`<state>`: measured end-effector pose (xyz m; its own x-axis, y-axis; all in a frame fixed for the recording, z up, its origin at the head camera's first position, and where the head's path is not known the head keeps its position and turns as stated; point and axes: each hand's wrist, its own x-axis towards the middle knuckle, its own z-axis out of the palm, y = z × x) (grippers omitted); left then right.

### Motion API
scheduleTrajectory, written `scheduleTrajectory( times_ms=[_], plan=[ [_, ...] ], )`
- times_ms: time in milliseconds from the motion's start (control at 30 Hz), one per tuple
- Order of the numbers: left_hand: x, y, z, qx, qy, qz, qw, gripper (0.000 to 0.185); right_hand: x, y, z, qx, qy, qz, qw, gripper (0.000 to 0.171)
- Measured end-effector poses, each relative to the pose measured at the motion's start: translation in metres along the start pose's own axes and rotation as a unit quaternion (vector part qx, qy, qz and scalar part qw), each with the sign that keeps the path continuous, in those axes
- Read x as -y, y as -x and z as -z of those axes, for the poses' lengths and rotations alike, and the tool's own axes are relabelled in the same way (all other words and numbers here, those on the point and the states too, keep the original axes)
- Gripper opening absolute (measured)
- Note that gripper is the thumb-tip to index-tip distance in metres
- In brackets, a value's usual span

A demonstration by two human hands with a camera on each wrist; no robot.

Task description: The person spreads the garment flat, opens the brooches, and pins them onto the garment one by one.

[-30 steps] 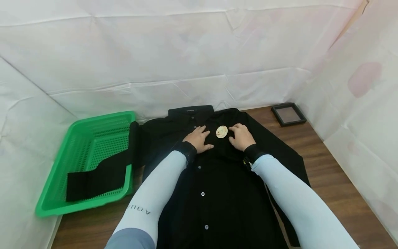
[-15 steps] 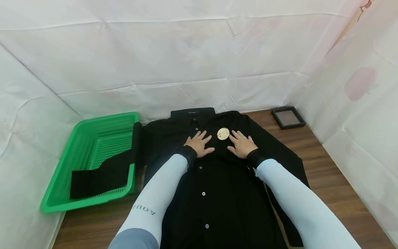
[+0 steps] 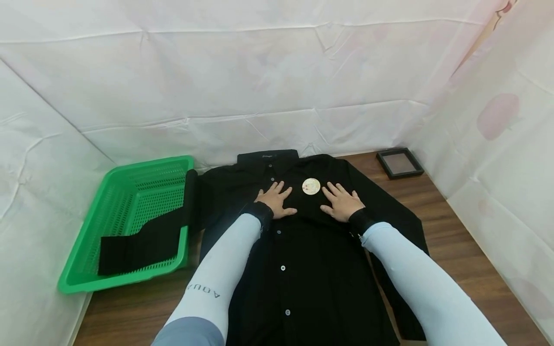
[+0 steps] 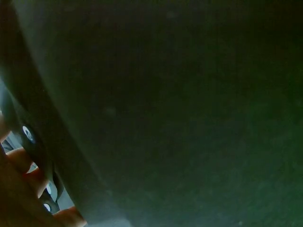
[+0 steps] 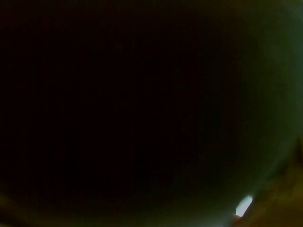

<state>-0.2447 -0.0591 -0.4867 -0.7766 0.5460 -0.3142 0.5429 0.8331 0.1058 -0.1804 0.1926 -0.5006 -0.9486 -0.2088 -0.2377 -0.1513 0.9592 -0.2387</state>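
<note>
While one black shirt (image 3: pixel 303 250) lies buttoned on the tabletop (image 3: pixel 454 250), left hand (image 3: pixel 273 199) and right hand (image 3: pixel 342 202) press flat, fingers spread, flanking one round badge (image 3: pixel 310 186); one green basket (image 3: pixel 130 226) sits left.

1. You wear pale blue arm sleeves on both forearms, smooth and close-fitting.
2. Your left sleeve (image 3: pixel 216 278) carries dark block lettering near the elbow (it reads upside down in the head view, roughly "AQU").
3. Black cuffs (image 3: pixel 258 213) band both wrists.
4. A grey-blue upper sleeve (image 3: pixel 186 336) shows above your left elbow.
</note>
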Motion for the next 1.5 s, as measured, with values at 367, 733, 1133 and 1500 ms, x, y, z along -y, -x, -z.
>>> scheduleTrajectory(
  times_ms=[367, 733, 1133, 1500],
  plan=[
    [0.007, -0.002, 0.002, 0.010, 0.017, 0.027, 0.9995, 0.098, -0.003, -0.001, 0.000, 0.020, 0.012, -0.010, 1.000, 0.075],
    [0.020, 0.000, -0.008, -0.001, 0.040, 0.029, 0.9988, 0.115, -0.006, -0.010, -0.005, 0.028, -0.001, -0.001, 1.000, 0.094],
    [0.026, 0.012, -0.003, -0.024, 0.060, 0.033, 0.9974, 0.102, -0.007, -0.023, -0.001, 0.015, -0.030, 0.017, 0.999, 0.097],
    [0.021, 0.034, 0.032, -0.080, 0.007, -0.026, 0.9964, 0.095, -0.004, -0.028, 0.035, -0.027, -0.040, 0.071, 0.996, 0.095]
  ],
)
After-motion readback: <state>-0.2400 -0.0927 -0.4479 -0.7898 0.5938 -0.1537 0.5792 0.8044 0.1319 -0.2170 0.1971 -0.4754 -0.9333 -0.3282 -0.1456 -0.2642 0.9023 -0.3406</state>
